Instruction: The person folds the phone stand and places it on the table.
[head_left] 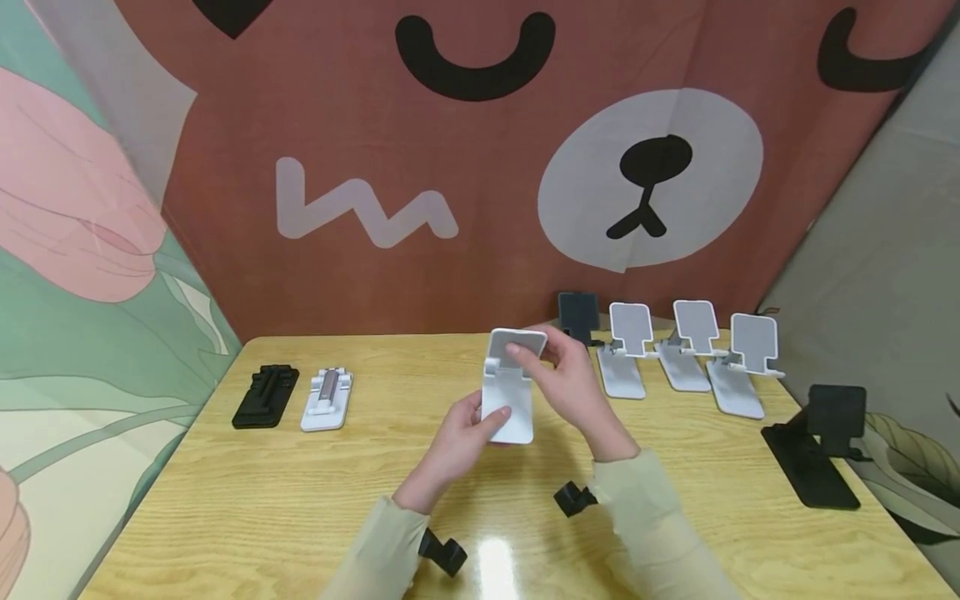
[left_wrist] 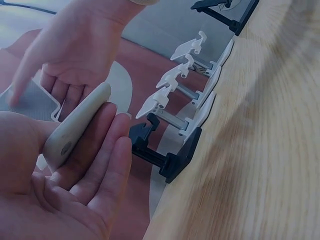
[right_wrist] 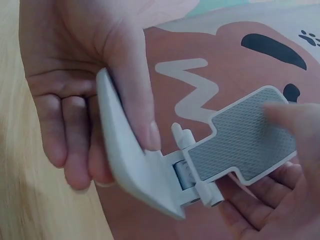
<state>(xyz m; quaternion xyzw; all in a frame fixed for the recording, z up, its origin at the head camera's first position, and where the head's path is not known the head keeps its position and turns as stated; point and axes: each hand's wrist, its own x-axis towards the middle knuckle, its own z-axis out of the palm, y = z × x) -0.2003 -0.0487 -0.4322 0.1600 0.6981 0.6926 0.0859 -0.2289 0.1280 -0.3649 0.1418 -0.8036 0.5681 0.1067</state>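
Note:
A white phone stand (head_left: 508, 423) is held up in both hands above the middle of the table, its top plate hinged at an angle to the base. My left hand (head_left: 456, 437) grips the base, thumb on the front face and fingers behind. With thumb and fingers, my right hand (head_left: 576, 387) holds the upper plate. The right wrist view shows the plate's grey textured pad (right_wrist: 245, 135), with the right thumb on it and the left thumb pressing the base. In the left wrist view the stand's base (left_wrist: 75, 127) appears edge-on, resting against the left fingers.
Two folded stands, one black (head_left: 266, 397) and one white (head_left: 327, 400), lie at the table's left. Several unfolded stands line the back right, including a white one (head_left: 622, 367); a black one (head_left: 813, 458) stands near the right edge. A printed cloth (head_left: 360, 283) hangs behind.

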